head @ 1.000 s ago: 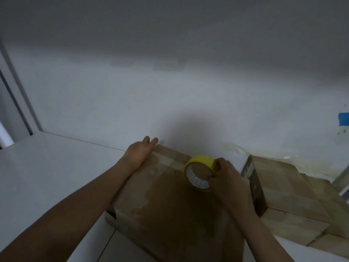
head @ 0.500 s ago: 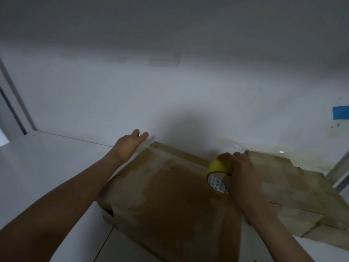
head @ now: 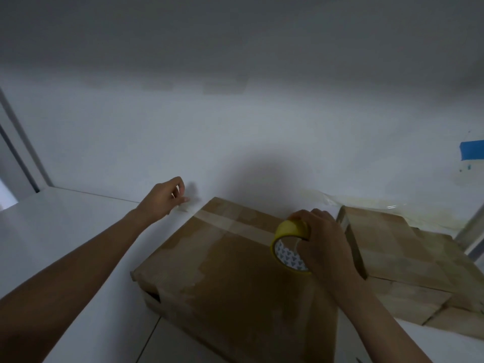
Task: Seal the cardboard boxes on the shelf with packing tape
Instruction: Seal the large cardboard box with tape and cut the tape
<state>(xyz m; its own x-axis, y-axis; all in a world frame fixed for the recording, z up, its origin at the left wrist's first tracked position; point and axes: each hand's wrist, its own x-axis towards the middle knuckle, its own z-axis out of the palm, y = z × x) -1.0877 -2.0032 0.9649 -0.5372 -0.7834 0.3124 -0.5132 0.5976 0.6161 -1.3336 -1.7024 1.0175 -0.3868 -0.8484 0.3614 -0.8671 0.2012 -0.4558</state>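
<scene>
A flat brown cardboard box [head: 235, 279] lies on the white shelf [head: 65, 231] in front of me. My right hand [head: 324, 247] grips a yellow roll of packing tape [head: 286, 247] above the box's far right part. A clear strip of tape [head: 230, 222] runs from the roll leftward across the box's far edge. My left hand [head: 163, 199] pinches the strip's free end just past the box's far left corner, near the wall. A gap shows at the box's near left corner [head: 152, 296].
More cardboard boxes [head: 398, 258] sit to the right, close against the first. Crumpled clear plastic [head: 366, 205] lies behind them along the white wall. A blue patch of tape [head: 471, 150] is stuck on the wall at right. A frame edge [head: 21, 153] stands at left.
My left hand lifted off the box's far left corner and moved left, now pinching the tape end. My right hand carried the roll rightward, and a strip now stretches between them.
</scene>
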